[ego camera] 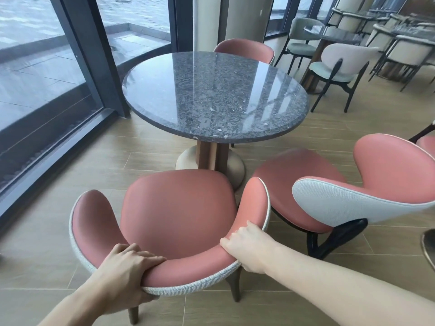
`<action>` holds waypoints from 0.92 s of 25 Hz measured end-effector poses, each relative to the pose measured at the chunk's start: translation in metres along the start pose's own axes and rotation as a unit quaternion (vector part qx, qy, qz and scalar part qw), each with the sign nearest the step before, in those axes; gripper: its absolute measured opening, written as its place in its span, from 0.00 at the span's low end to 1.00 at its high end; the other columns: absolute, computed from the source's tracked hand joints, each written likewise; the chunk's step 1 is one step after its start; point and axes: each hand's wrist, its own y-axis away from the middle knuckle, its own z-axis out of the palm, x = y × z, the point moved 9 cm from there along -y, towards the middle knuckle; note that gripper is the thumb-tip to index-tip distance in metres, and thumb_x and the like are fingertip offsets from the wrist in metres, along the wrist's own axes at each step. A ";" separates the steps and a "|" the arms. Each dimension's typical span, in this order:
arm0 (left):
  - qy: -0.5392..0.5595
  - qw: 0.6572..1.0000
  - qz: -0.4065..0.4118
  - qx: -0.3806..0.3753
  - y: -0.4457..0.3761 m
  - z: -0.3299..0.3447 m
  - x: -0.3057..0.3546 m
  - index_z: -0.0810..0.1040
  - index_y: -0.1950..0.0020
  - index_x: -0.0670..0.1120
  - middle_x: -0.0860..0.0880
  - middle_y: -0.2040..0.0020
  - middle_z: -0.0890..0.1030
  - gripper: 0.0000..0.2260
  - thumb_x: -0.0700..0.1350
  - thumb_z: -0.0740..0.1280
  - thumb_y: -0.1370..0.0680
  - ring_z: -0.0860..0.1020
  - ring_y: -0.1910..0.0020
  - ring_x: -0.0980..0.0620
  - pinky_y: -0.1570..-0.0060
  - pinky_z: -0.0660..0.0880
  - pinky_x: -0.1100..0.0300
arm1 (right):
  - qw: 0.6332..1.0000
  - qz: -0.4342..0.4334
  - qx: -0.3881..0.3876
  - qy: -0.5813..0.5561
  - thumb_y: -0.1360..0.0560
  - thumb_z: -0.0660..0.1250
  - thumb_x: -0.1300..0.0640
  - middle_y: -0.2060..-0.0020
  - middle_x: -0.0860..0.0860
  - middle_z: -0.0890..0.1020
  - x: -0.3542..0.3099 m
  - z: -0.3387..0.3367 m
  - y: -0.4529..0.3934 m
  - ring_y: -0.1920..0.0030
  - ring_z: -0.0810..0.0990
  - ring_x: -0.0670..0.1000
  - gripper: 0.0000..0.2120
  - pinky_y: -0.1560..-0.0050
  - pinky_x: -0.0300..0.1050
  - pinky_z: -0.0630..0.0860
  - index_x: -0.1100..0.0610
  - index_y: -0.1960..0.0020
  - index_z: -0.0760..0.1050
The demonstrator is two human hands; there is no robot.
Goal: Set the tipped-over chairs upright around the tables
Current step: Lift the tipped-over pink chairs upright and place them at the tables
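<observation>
Right, both hands are on the curved backrest of the near pink chair [179, 215]: left hand [127, 267] wrapped over the top rim with fingers on the pink inner face and thumb under the woven outer shell, right hand [247, 245] clamped on the rim further round toward the right wing, fingers curled over the edge. The chair is upright on its legs, seat facing the round stone table [164, 69], which sits ahead of the grip; I'd judge this one is being squared up or pushed in, not lifted. Risks from here: just beyond the right hand the chair's right wing is very close to the second pink chair [306, 184], whose grey-backed shell [329, 198] angles in beside it. Can't tell if they touch. Any twist to the right and the two shells scrape or the right-hand fingers get pinched between them. Straight ahead of the grip, the seat front is near the table pedestal [209, 161]; a hard shove could knock the front legs or seat into the base, or run the wing tips against the tabletop edge if they don't clear it. The grip is high on the back, so pressing down while pushing could rock the chair back onto its rear legs. The floor looks like smooth tile, so the legs may skid or chatter. The second chair's seating on the floor is partly hidden, so check it too.
</observation>
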 end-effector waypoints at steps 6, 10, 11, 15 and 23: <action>-0.036 0.999 0.003 -0.001 -0.008 0.007 0.011 0.69 0.31 0.70 0.71 0.39 0.78 0.36 0.71 0.62 0.40 0.75 0.41 0.59 0.44 0.70 0.58 | 1.000 -0.001 -0.009 0.006 0.28 0.69 0.64 0.48 0.58 0.81 0.007 0.004 0.015 0.48 0.80 0.61 0.16 0.46 0.58 0.74 0.60 0.42 0.70; -0.040 0.998 -0.003 -0.041 -0.011 0.014 0.021 0.61 0.27 0.70 0.71 0.33 0.73 0.38 0.72 0.58 0.38 0.70 0.35 0.61 0.38 0.65 0.60 | 1.000 0.003 -0.015 0.009 0.28 0.68 0.64 0.49 0.57 0.81 0.006 0.004 0.031 0.49 0.80 0.61 0.15 0.52 0.55 0.73 0.60 0.43 0.70; -0.039 0.998 0.002 -0.045 -0.009 0.016 0.023 0.61 0.27 0.70 0.71 0.32 0.72 0.38 0.72 0.59 0.38 0.69 0.34 0.61 0.38 0.65 0.61 | 1.000 0.002 -0.018 0.006 0.28 0.68 0.64 0.49 0.57 0.81 0.003 0.005 0.035 0.49 0.80 0.61 0.15 0.53 0.55 0.72 0.60 0.43 0.70; -0.020 0.997 0.013 -0.072 -0.002 0.022 0.023 0.56 0.26 0.74 0.77 0.31 0.67 0.41 0.70 0.64 0.39 0.67 0.31 0.67 0.33 0.62 0.65 | 1.000 -0.006 -0.030 -0.004 0.28 0.69 0.63 0.48 0.57 0.81 -0.013 0.012 0.044 0.48 0.81 0.61 0.17 0.51 0.57 0.73 0.61 0.41 0.70; 0.095 0.971 -0.072 -0.207 -0.006 0.011 0.013 0.75 0.36 0.62 0.62 0.44 0.80 0.31 0.70 0.68 0.37 0.77 0.44 0.59 0.46 0.73 0.63 | 0.985 0.048 -0.135 -0.095 0.27 0.68 0.64 0.41 0.56 0.78 -0.004 0.009 0.046 0.40 0.78 0.60 0.20 0.37 0.60 0.72 0.59 0.36 0.69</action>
